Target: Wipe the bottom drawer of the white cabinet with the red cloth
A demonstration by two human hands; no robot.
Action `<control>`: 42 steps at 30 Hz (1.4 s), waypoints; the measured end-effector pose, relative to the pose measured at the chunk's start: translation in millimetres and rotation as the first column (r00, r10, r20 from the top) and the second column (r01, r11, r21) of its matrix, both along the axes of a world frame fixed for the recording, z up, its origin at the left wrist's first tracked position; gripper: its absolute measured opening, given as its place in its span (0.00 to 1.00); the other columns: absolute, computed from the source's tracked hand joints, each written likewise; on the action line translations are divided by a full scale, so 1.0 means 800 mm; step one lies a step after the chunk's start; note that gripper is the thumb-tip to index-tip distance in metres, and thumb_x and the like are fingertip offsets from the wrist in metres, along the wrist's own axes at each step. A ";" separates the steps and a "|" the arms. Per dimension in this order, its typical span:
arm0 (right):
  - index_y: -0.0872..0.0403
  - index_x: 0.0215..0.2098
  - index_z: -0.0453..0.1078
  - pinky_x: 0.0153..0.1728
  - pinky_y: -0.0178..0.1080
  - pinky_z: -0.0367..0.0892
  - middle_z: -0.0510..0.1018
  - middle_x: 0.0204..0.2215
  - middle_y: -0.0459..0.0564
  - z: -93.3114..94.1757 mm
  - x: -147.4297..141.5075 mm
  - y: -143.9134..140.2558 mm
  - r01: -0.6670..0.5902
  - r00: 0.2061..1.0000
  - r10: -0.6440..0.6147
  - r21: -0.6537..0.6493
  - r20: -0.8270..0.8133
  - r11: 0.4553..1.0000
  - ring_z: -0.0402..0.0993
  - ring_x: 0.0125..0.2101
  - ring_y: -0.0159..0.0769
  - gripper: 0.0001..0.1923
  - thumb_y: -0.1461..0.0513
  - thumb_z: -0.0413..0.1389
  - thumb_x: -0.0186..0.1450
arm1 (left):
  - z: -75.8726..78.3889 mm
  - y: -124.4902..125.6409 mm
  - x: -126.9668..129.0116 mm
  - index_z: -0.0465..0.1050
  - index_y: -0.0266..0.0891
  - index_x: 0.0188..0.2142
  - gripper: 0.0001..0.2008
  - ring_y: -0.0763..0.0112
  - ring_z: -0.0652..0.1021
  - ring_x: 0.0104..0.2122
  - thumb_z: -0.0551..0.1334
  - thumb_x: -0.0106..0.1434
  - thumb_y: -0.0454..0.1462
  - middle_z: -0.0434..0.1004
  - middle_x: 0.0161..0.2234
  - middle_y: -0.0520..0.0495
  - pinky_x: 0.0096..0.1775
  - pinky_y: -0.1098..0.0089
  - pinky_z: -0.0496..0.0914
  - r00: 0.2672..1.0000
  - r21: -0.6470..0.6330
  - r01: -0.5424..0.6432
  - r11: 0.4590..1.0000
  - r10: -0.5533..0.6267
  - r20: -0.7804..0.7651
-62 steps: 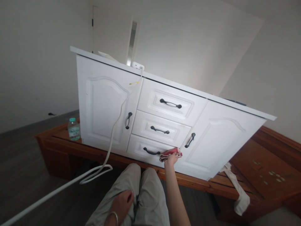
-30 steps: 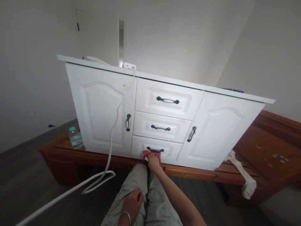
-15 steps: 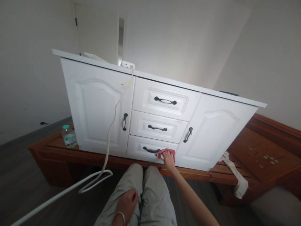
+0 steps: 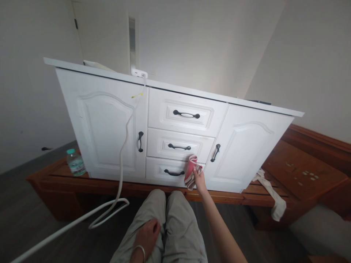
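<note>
while a clear bottle (image 4: 75,164) with a green cap is standing on a brown wooden bench (image 4: 65,187), well out to the left of both our hands, a white cabinet (image 4: 189,92) is resting just beside it on the same bench, beyond our hands. a white cord (image 4: 121,175) is hanging against the left door (image 4: 104,142), up and to the left of our left hand (image 4: 147,233), from a white socket block (image 4: 139,73) on top. that hand is lying on the left leg of our grey trousers (image 4: 153,205), wearing a pale bracelet (image 4: 141,250); its fingers are curling inward, and we cannot tell how tightly, or whether they are holding anything.

up and to the right of that hand, the bottom drawer (image 4: 155,168) is showing its black handle (image 4: 174,173), and just beside the handle's right end we are holding a folded red cloth (image 4: 190,170) with white edges. our right hand (image 4: 199,180) is pinching it between thumb and fingers; we cannot tell whether the cloth is touching the drawer. farther right, well apart from that hand, a pale cloth (image 4: 274,200) is lying on the bench and hanging over its front edge.
</note>
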State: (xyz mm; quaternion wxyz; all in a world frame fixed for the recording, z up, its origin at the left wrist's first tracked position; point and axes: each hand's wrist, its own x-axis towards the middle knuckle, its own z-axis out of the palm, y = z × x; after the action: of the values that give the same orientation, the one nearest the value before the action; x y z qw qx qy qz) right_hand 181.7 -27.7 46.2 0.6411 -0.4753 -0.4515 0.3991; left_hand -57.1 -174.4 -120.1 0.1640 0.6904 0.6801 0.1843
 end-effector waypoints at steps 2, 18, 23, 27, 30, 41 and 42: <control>0.54 0.47 0.70 0.44 0.43 0.70 0.81 0.37 0.49 0.004 -0.011 -0.025 -0.123 0.910 0.092 -0.052 -0.405 0.991 0.77 0.37 0.39 0.23 0.51 0.62 0.58 | 0.001 0.000 0.000 0.74 0.41 0.32 0.15 0.68 0.79 0.34 0.50 0.70 0.38 0.81 0.34 0.47 0.37 0.71 0.62 1.000 -0.005 0.000 1.000 0.000 0.001; 0.59 0.42 0.76 0.42 0.49 0.73 0.83 0.36 0.58 -0.179 -0.074 -0.192 -0.554 0.565 0.101 -0.286 -0.819 0.782 0.80 0.40 0.48 0.27 0.52 0.69 0.49 | 0.002 0.003 -0.007 0.75 0.39 0.40 0.13 0.62 0.80 0.42 0.51 0.68 0.35 0.81 0.41 0.42 0.43 0.68 0.66 0.998 -0.111 0.008 0.994 -0.002 0.057; 0.59 0.46 0.75 0.49 0.50 0.70 0.83 0.39 0.58 -0.183 -0.070 -0.180 -0.650 0.461 0.160 -0.210 -0.873 0.730 0.78 0.44 0.47 0.28 0.47 0.64 0.56 | 0.001 0.003 -0.005 0.75 0.39 0.39 0.14 0.61 0.80 0.42 0.50 0.68 0.36 0.82 0.41 0.42 0.43 0.67 0.67 1.000 -0.132 0.000 0.991 0.003 0.023; 0.57 0.50 0.74 0.51 0.51 0.68 0.82 0.43 0.57 -0.179 -0.061 -0.185 -0.657 0.412 0.179 -0.155 -0.893 0.738 0.77 0.47 0.46 0.28 0.46 0.60 0.60 | 0.006 0.002 -0.007 0.76 0.38 0.42 0.13 0.61 0.80 0.43 0.53 0.66 0.35 0.82 0.43 0.42 0.43 0.68 0.67 0.999 -0.136 -0.023 0.990 0.028 0.033; 0.56 0.52 0.73 0.51 0.52 0.68 0.81 0.45 0.57 -0.167 -0.053 -0.189 -0.626 0.401 0.175 -0.130 -0.899 0.769 0.76 0.48 0.47 0.33 0.42 0.58 0.59 | 0.007 0.002 -0.007 0.76 0.38 0.44 0.13 0.61 0.80 0.44 0.54 0.66 0.35 0.82 0.43 0.42 0.43 0.68 0.67 0.999 -0.142 -0.026 0.989 0.032 0.037; 0.57 0.38 0.77 0.48 0.49 0.72 0.84 0.33 0.54 -0.191 -0.052 -0.188 -0.539 0.440 0.025 -0.242 -0.898 0.807 0.81 0.36 0.44 0.18 0.57 0.68 0.52 | -0.006 0.002 -0.005 0.72 0.41 0.31 0.17 0.65 0.80 0.35 0.48 0.70 0.40 0.80 0.33 0.46 0.37 0.70 0.63 0.998 0.004 0.030 1.000 -0.029 -0.048; 0.58 0.37 0.77 0.47 0.49 0.72 0.84 0.32 0.54 -0.195 -0.053 -0.188 -0.539 0.464 0.009 -0.274 -0.886 0.797 0.81 0.34 0.44 0.17 0.60 0.69 0.50 | -0.007 0.003 -0.005 0.72 0.41 0.30 0.18 0.66 0.79 0.34 0.48 0.70 0.41 0.80 0.32 0.47 0.36 0.70 0.63 0.999 0.015 0.029 0.999 -0.028 -0.046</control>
State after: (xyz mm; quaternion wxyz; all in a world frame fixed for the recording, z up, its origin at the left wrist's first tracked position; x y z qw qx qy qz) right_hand 139.0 -178.5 -109.9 0.5454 -0.2876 -0.0247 0.7869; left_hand -61.4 -172.4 -126.0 0.1455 0.7052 0.6724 0.1714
